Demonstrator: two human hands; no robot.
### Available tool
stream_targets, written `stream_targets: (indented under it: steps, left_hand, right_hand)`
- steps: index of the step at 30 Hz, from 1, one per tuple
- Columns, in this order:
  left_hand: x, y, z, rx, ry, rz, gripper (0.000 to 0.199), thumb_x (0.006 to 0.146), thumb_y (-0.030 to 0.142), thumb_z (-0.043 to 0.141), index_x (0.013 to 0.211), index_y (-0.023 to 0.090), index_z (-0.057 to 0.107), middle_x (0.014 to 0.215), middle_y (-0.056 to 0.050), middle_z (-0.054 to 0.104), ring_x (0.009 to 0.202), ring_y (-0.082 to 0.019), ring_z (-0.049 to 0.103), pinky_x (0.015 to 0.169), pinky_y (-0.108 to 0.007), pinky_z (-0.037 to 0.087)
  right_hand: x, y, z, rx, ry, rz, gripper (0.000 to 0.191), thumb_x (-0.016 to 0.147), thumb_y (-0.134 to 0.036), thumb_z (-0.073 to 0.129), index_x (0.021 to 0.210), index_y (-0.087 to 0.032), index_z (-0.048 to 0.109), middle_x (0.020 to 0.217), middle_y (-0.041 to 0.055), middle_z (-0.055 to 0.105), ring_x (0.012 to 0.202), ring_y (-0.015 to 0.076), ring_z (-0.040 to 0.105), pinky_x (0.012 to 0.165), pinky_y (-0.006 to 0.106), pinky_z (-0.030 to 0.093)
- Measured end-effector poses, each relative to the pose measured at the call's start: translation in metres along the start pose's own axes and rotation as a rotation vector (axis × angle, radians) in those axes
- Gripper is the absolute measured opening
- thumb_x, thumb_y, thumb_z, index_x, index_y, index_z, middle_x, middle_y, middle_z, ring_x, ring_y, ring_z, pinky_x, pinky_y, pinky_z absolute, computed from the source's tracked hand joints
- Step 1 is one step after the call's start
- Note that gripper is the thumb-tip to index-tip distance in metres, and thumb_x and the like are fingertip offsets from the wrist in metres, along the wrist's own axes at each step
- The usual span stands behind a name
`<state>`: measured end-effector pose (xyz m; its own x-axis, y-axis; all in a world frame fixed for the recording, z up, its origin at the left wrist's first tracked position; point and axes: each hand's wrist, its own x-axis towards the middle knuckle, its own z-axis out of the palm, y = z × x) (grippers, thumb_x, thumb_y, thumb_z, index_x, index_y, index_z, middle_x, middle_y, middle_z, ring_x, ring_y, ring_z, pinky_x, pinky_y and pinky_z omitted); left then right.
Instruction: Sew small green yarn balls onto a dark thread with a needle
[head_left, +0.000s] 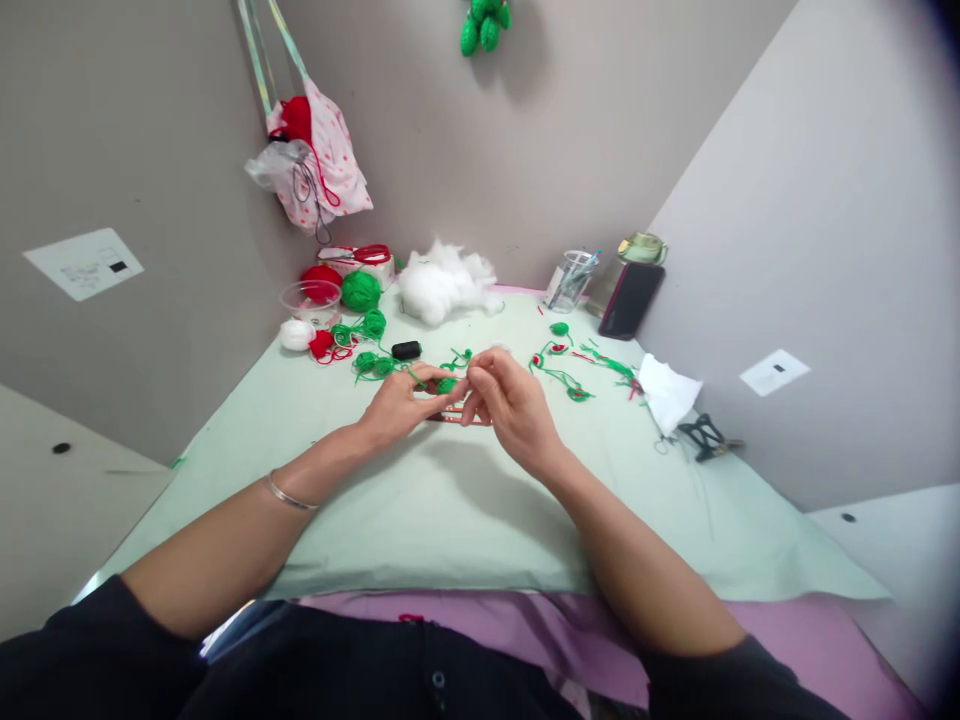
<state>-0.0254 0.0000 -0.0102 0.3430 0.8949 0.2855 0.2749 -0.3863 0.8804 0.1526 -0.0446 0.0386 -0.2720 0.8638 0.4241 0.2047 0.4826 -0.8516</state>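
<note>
My left hand (401,405), with a bracelet on its wrist, holds a small green crocheted piece (447,385) between thumb and fingers above the middle of the table. Close against its right side is my right hand (506,400), thumb and fingertips pinched together; what they hold is too small to make out. Green yarn runs over the left fingers. Beneath the hands lies an orange-and-dark flat item (457,414), partly covered. Behind the left hand sits a black spool (406,350).
Yarn balls (361,291), a clear tub (310,300) and white stuffing (442,284) stand at the back. Toward the right are a plastic cup (571,280), a phone (632,300), crocheted pieces (577,393), white paper (669,393) and a black clip-like object (705,437).
</note>
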Motion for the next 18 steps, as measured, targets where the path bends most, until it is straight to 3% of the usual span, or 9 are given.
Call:
stream_targets:
  steps: [2,4,6,8,12,18]
  left_hand:
    - [0.001,-0.001,-0.001,0.007,0.026,-0.028,0.034,0.076,0.036,0.070,0.104,0.017,0.073,0.101,-0.006,0.066,0.092,-0.021,0.063,0.087,-0.036,0.052]
    - [0.002,-0.002,-0.003,0.011,0.050,-0.055,0.036,0.076,0.037,0.070,0.106,0.017,0.072,0.102,-0.007,0.066,0.092,-0.021,0.063,0.084,-0.035,0.052]
    - [0.003,-0.002,-0.005,-0.013,0.058,-0.071,0.037,0.076,0.037,0.071,0.106,0.017,0.073,0.100,-0.007,0.067,0.092,-0.021,0.063,0.083,-0.034,0.052]
    - [0.004,-0.001,-0.007,-0.072,0.046,-0.091,0.041,0.076,0.039,0.072,0.109,0.016,0.071,0.098,-0.006,0.067,0.090,-0.021,0.063,0.081,-0.033,0.051]
    - [0.005,0.003,-0.009,-0.178,0.080,-0.080,0.045,0.074,0.039,0.075,0.112,0.016,0.069,0.097,-0.006,0.067,0.092,-0.020,0.062,0.083,-0.032,0.049]
    - [0.004,0.009,-0.007,-0.339,0.100,-0.053,0.042,0.072,0.035,0.079,0.108,0.017,0.067,0.100,-0.006,0.069,0.095,-0.020,0.063,0.090,-0.033,0.048]
  right_hand:
    - [0.003,-0.003,-0.009,0.225,-0.071,0.111,0.024,0.100,-0.043,0.045,0.087,-0.023,0.044,0.058,-0.0051,0.059,0.042,0.0089,0.049,0.044,0.021,0.034]
    - [0.006,-0.005,-0.020,0.357,-0.072,0.105,0.024,0.098,-0.043,0.051,0.086,-0.022,0.046,0.049,-0.0088,0.047,0.039,0.0073,0.037,0.043,0.021,0.027]
    - [0.008,-0.007,-0.030,0.444,-0.023,0.075,0.023,0.096,-0.041,0.054,0.086,-0.022,0.048,0.048,-0.0105,0.036,0.041,0.0067,0.026,0.044,0.021,0.022]
    - [0.009,-0.009,-0.035,0.458,0.013,0.066,0.020,0.095,-0.040,0.055,0.088,-0.022,0.050,0.051,-0.0098,0.034,0.044,0.0074,0.025,0.046,0.022,0.022]
    - [0.008,-0.007,-0.034,0.208,0.059,0.004,0.013,0.094,-0.034,0.057,0.093,-0.021,0.057,0.061,-0.0049,0.045,0.054,0.0097,0.039,0.052,0.024,0.031]
    - [0.005,0.005,-0.022,-0.472,0.132,-0.229,0.011,0.092,-0.020,0.060,0.086,-0.020,0.069,0.083,0.0028,0.055,0.072,0.0128,0.051,0.066,0.026,0.040]
